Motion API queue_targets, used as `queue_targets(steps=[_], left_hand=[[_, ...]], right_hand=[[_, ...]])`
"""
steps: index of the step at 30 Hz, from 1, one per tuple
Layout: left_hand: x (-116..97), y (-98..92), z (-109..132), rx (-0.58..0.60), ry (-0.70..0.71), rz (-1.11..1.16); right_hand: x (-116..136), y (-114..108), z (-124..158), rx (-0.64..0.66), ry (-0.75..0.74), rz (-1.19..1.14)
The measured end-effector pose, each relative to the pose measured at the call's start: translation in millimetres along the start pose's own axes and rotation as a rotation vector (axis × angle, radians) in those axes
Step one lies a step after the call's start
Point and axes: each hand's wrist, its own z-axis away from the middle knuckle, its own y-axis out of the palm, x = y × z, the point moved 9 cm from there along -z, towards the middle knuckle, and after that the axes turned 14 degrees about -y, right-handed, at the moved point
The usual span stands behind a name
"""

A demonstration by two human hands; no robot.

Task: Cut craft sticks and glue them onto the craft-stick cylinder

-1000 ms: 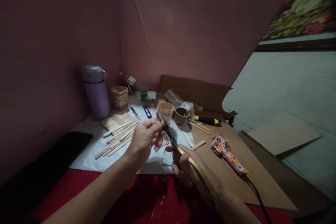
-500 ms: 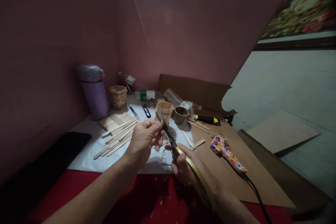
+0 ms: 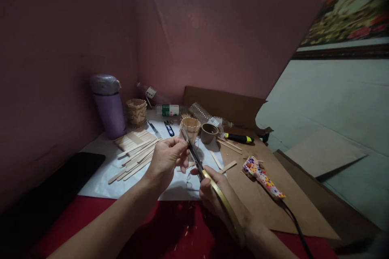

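Note:
In the middle of the head view, my left hand (image 3: pixel 168 157) pinches something too small to make out between thumb and fingers. My right hand (image 3: pixel 223 192) grips a pair of scissors (image 3: pixel 197 161) with gold handles and dark blades. The blades point up and to the left, their tips right beside my left fingertips. Just behind the tips stands a small basket (image 3: pixel 190 126) with a scalloped rim, its lower part hidden by my hand and the scissors. Several craft sticks (image 3: pixel 138 164) lie fanned out left of my left hand.
A purple tumbler (image 3: pixel 111 115) and another woven basket (image 3: pixel 136 111) stand at back left. Near the middle are thread snips (image 3: pixel 169 128), a brown cup (image 3: pixel 209 132) and a plastic bottle (image 3: pixel 200 112). A flower-patterned tool (image 3: pixel 263 178) with a cord lies on cardboard (image 3: pixel 291 212).
Hardly anything differs. The scissor handles and my right fingers have shifted slightly, while my left hand keeps its pinch in the same place.

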Motion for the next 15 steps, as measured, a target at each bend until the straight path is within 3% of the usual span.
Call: queue_targets(steps=[8,15], left_hand=[[-1,2.9,3,0.004,0.01,0.019],[2,4.9,2,-0.002,0.007,0.058]], right_hand=[[-1,3,1,-0.009,-0.016,0.005],[10,1,-4,-0.036,-0.138,0.078]])
